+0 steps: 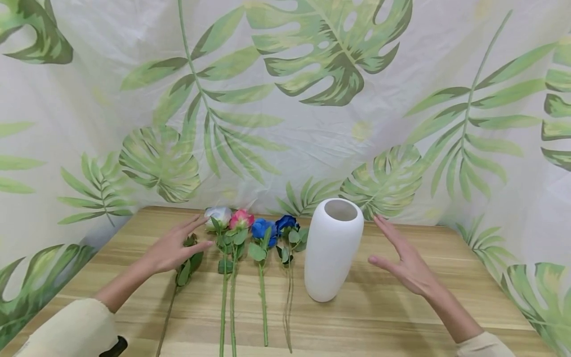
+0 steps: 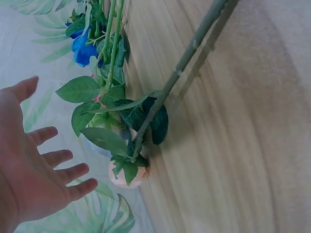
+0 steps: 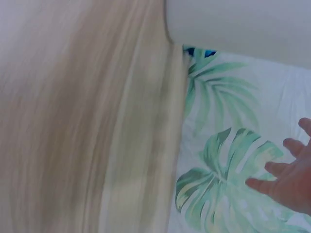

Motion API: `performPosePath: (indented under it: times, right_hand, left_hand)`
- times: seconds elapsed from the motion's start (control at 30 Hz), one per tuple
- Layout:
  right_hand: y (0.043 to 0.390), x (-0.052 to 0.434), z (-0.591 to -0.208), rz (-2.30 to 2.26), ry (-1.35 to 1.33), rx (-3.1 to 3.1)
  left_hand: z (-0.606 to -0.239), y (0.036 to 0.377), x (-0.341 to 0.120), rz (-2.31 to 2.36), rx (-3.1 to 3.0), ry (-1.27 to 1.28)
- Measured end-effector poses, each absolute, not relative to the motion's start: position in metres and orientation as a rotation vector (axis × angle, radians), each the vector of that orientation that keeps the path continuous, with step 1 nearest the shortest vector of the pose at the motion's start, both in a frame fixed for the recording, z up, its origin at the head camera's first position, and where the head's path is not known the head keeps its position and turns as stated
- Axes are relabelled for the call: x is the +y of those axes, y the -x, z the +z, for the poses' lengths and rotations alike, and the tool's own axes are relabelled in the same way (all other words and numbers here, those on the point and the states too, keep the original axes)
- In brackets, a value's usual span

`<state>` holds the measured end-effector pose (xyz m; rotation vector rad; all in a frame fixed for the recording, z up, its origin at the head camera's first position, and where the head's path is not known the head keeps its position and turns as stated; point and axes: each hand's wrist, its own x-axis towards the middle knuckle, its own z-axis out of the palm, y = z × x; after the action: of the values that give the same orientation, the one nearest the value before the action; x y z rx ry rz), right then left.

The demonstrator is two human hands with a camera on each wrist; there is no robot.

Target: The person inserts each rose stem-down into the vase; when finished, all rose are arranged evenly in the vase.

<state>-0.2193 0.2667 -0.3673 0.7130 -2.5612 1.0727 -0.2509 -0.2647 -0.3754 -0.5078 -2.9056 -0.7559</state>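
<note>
My left hand (image 1: 171,248) is held above the flowers at the left with fingers spread, holding nothing. Beneath it lies a pale pink rose (image 2: 127,175) with a dark stem, its bloom hidden by the hand in the head view. To its right lie a white rose (image 1: 218,216), a pink rose (image 1: 241,218), a light blue rose (image 1: 262,231) and a dark blue rose (image 1: 286,224), stems toward me. A tall white vase (image 1: 332,253) stands upright beside them. Right of the vase, my right hand (image 1: 408,265) hovers with straight fingers and grips nothing.
The wooden table (image 1: 366,322) ends at the back against a white cloth (image 1: 312,134) printed with green leaves, which also hangs along both sides. A small black object (image 1: 114,347) shows by the left sleeve.
</note>
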Motion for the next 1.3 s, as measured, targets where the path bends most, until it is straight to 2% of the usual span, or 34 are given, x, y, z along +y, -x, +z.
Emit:
performPosePath:
  times: [0.3, 0.47, 0.83, 1.3]
  right_hand:
    - [0.216, 0.245, -0.358, 1.554, -0.921, -2.298]
    - [0.214, 0.232, -0.348, 1.765, -0.937, -2.173]
    - [0.219, 0.217, -0.342, 1.847, -0.918, -2.107]
    - [0.225, 0.212, -0.342, 1.860, -0.889, -2.124]
  left_hand:
    - [-0.377, 0.250, -0.278, -1.134, -2.876, 0.311]
    - [-0.379, 0.247, -0.286, -1.200, -2.896, 0.202]
    - [-0.394, 0.245, -0.302, -1.230, -2.914, 0.051]
    - [-0.399, 0.251, -0.308, -1.545, -2.924, -0.121]
